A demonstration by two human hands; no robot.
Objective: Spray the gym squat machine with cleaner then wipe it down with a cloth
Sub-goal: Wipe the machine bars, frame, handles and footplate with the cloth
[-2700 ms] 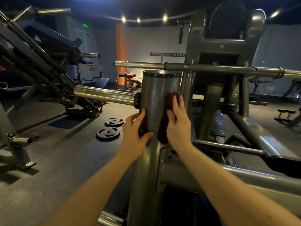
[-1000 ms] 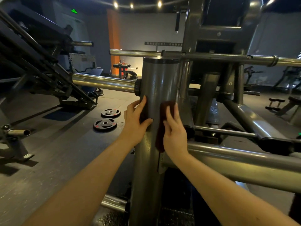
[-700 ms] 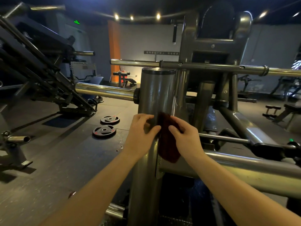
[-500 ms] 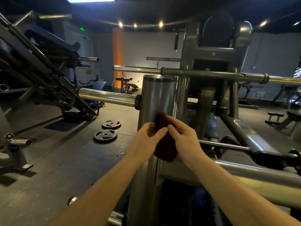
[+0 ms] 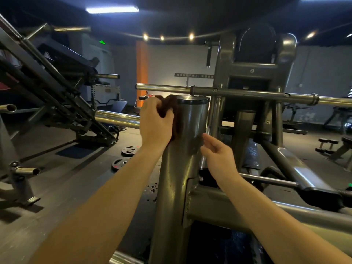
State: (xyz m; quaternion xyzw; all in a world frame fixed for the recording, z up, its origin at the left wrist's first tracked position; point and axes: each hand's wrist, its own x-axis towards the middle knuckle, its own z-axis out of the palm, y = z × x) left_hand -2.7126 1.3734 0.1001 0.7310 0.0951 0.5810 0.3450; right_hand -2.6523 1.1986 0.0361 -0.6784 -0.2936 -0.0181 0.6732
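The squat machine's thick grey upright post [image 5: 190, 130] stands right in front of me, capped in black. My left hand [image 5: 155, 124] grips a dark red cloth [image 5: 167, 104] bunched against the post's upper left side, near the cap. My right hand [image 5: 217, 156] hovers just right of the post, fingers loosely curled, holding nothing. No spray bottle is in view.
A chrome bar [image 5: 247, 93] runs across behind the post, and another chrome sleeve [image 5: 116, 118] sticks out to the left. Weight plates [image 5: 129, 150] lie on the dark floor. A leg-press frame [image 5: 47, 88] stands at left; dumbbells [image 5: 327, 143] at far right.
The cloth passed from my right hand to my left, which carried it up to the post's top left. My right hand let go and dropped away to the right.
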